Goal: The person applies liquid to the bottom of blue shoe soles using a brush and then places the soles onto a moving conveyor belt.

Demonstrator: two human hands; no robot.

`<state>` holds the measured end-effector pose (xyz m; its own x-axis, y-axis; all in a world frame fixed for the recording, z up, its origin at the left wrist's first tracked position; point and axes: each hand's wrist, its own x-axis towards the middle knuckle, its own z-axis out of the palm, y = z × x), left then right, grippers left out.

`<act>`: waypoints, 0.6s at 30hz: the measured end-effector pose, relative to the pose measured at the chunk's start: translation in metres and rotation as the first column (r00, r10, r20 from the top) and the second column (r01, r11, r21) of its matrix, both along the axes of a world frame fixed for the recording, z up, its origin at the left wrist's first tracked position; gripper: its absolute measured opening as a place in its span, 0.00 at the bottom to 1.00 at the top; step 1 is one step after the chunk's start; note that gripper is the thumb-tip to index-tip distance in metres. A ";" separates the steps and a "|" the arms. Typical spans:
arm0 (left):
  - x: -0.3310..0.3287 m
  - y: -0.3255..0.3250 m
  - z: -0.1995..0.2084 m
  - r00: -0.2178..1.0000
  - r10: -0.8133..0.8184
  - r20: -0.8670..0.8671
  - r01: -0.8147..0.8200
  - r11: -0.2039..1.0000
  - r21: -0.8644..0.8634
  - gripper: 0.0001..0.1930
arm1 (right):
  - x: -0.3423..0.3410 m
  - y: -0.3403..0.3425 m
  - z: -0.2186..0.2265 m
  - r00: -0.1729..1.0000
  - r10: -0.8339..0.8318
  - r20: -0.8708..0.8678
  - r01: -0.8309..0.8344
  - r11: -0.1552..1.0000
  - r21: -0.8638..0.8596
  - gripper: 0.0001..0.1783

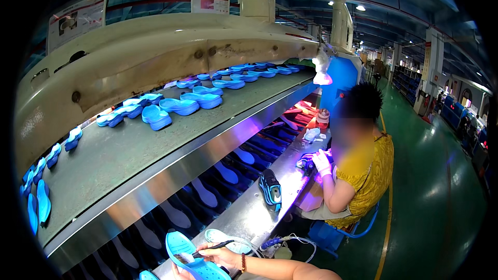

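Observation:
At the lower edge, a bright blue shoe sole [179, 242] is held tilted, its hollow side up. My left hand [182, 274] grips it from beneath, only partly in view. In my right hand [222, 257], fingers close around the dark handle of a brush [216, 247]. Its pale bristles reach into the hollow of the sole. A beaded bracelet circles my right wrist. Just beyond my right hand, a second, paler blue sole [226, 237] lies on the metal bench [245, 218]. A cable with a purple-blue connector [272, 243] runs beside it.
A black and blue shoe [270, 189] stands farther along the bench. Several blue soles [179, 106] sit on the belt [122, 148] at left; a lower rack [205, 192] holds more soles. A gloved co-worker in yellow [371, 176] sits ahead, handling a dark shoe [307, 162].

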<state>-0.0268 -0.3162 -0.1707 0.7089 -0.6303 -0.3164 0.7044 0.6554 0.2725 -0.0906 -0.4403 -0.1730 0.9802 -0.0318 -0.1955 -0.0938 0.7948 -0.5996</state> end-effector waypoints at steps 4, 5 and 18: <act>-0.001 0.003 -0.001 1.000 -0.007 -0.010 0.007 1.000 -0.014 0.30 | 0.000 0.000 -0.001 1.000 -0.003 0.021 0.002 1.000 0.011 0.10; -0.001 0.003 -0.001 1.000 -0.014 -0.017 0.014 1.000 -0.021 0.30 | -0.001 -0.001 0.000 1.000 -0.005 0.011 0.005 1.000 0.016 0.10; -0.004 0.031 0.008 0.981 -0.126 0.149 0.170 0.924 -0.343 0.35 | -0.004 -0.021 0.035 0.988 0.030 0.153 0.000 0.982 -0.189 0.12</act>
<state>-0.0308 -0.2856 -0.1624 0.6178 -0.7858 0.0284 0.7769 0.6155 0.1326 -0.0942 -0.4617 -0.1377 0.9987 -0.0385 -0.0338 0.0004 0.6659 -0.7460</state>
